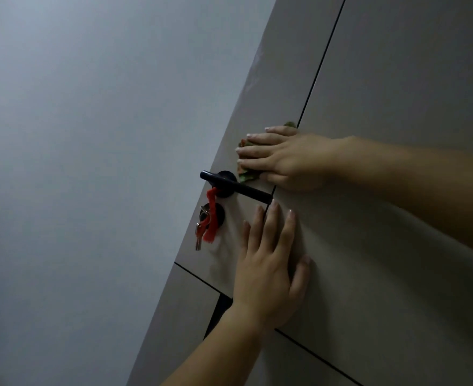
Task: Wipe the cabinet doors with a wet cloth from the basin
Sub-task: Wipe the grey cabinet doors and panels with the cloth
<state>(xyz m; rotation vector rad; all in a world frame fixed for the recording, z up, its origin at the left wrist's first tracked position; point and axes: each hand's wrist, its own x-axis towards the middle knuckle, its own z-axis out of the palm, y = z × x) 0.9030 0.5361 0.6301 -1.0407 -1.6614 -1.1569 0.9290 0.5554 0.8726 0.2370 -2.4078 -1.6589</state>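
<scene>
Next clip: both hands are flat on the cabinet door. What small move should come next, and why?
Probably slide the right hand and cloth along the door, away from the black handle. The cloth is pressed flat right beside the handle, with keys hanging below it, while the left hand rests flat on the door.

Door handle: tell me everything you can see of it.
The handle is a straight matte black lever on a round black base, mounted on the beige cabinet door near its seam. A red ribbon loops over it and hangs to the keys in the lock below. The cloth under the right hand lies just above it. The fingertips of the left hand end just under its free end. Whether either touches it is unclear.
</scene>
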